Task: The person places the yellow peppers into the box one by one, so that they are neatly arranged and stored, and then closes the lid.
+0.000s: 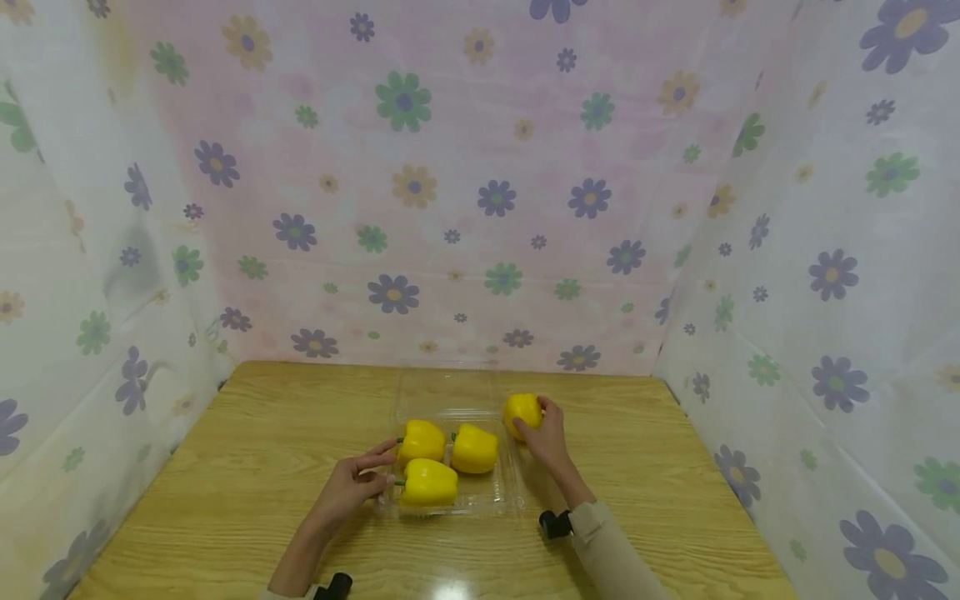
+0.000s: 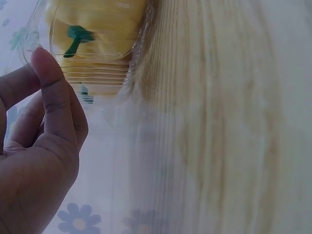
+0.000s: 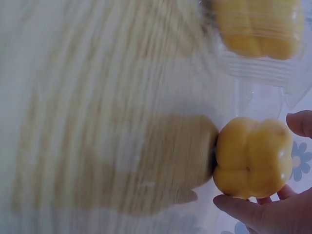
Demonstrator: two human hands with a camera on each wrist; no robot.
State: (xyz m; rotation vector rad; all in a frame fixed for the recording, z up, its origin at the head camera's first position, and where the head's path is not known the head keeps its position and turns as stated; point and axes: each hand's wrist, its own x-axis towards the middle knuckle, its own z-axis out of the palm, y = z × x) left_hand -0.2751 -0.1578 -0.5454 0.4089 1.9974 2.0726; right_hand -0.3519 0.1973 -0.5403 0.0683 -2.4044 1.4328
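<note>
**Peppers and a Clear Box, Both Hands Engaged**

The box (image 1: pixel 486 498), of clear plastic, stands on the wood-grain table (image 1: pixel 637 450), its lid (image 1: pixel 447 392) folded back on the far side. Three peppers, all yellow, lie inside: a near pepper (image 1: pixel 431 483) at left, a far pepper (image 1: pixel 423 442) behind it, and a right pepper (image 1: pixel 476 450) beside them. The stems of the near and far peppers point left. The left hand (image 1: pixel 347 492) pinches the box's left edge between thumb and finger. The right hand (image 1: pixel 550 439) grips a fourth pepper (image 1: pixel 522 415), thumb and fingers set about its sides; this pepper is outside the box, just beyond its right far corner. In the right wrist view its base meets its reflection on the tabletop. A flowered curtain (image 1: pixel 465 150) encloses the table at left, right and far side.
</note>
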